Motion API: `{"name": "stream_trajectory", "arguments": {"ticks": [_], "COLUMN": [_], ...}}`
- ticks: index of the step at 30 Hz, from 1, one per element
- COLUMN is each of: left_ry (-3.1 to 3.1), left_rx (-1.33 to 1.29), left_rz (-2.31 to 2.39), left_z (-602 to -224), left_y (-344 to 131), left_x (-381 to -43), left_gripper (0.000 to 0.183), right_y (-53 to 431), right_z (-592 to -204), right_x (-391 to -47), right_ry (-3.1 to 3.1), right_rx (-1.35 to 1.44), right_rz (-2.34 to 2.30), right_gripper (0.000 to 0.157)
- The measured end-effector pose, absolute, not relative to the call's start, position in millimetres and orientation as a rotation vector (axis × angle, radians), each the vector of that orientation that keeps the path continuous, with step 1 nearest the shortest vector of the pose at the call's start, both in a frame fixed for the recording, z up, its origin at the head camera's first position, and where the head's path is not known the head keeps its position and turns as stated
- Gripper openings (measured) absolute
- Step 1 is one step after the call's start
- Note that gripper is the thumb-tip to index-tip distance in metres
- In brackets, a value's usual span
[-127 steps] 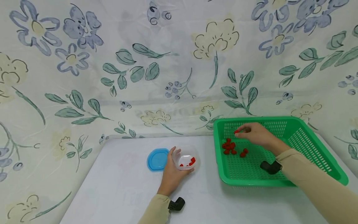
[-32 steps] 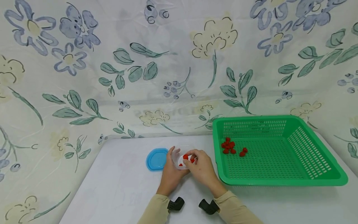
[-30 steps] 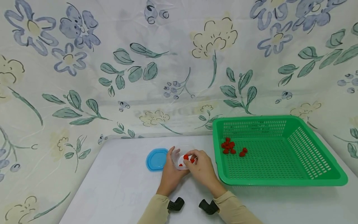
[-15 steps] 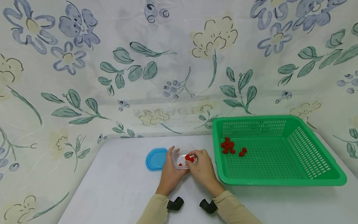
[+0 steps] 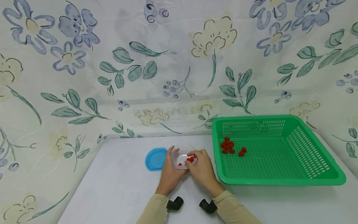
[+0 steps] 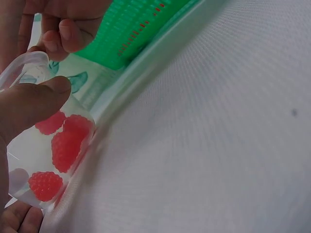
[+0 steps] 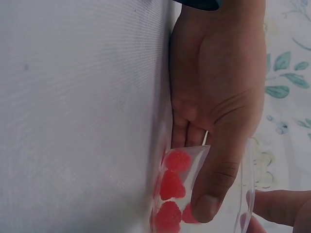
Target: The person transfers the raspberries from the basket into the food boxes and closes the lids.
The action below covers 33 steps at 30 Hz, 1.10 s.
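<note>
A clear plastic tub (image 5: pixel 179 159) stands on the white table, with several red raspberries (image 6: pixel 65 150) at its bottom. My left hand (image 5: pixel 171 174) grips the tub's side; in the left wrist view its thumb lies across the clear wall, with fingertips showing below. Over the tub's mouth is my right hand (image 5: pixel 203 169). Its thumb and forefinger reach inside the rim, parted, with raspberries showing just beneath them. In the right wrist view the left hand covers part of the tub, and the right-hand fingers (image 7: pixel 282 206) show at the rim.
A large green basket (image 5: pixel 279 181) stands to the right, with more raspberries (image 5: pixel 227 145) grouped near its left wall. A blue lid (image 5: pixel 155 159) lies just left of the tub. Floral cloth (image 5: pixel 179 62) hangs behind the table.
My right hand has carried a raspberry left from the basket into the tub and let it go there. Over the last second, the raspberry dropped from its fingertips. My left hand keeps its grip.
</note>
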<state>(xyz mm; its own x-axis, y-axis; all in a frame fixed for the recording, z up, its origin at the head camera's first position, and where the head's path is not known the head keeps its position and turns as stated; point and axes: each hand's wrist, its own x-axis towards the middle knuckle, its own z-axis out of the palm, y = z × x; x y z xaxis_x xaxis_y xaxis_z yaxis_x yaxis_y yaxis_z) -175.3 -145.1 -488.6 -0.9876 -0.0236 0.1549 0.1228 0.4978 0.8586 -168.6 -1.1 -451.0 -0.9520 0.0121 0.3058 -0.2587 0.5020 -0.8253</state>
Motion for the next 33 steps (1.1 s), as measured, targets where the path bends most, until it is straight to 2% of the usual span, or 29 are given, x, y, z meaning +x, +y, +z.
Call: {"name": "stream_trajectory", "arguments": {"ticks": [10, 19, 24, 33], "left_ry": [-2.593, -2.606, -2.607, -2.614], "left_rx": [-0.099, -0.097, -0.079, -0.043], "left_rz": [-1.527, -1.523, -1.533, -1.559], "left_z": [-492, -489, -490, -488], "left_y": [-146, -146, -146, -145], "left_x": [-177, -176, -176, -177], "left_gripper": [0.103, 0.104, 0.105, 0.107], "right_y": [0, 7, 22, 68], "right_z": [-440, -404, -380, -344], "right_x": [-165, -152, -149, -161], "right_ry": [-2.511, -2.507, -2.445, -2.532], "right_rx": [0.232, 0.324, 0.361, 0.298], "right_rz": [1.476, 1.585, 1.587, 1.543], "right_gripper": [0.017, 0.017, 0.014, 0.020]}}
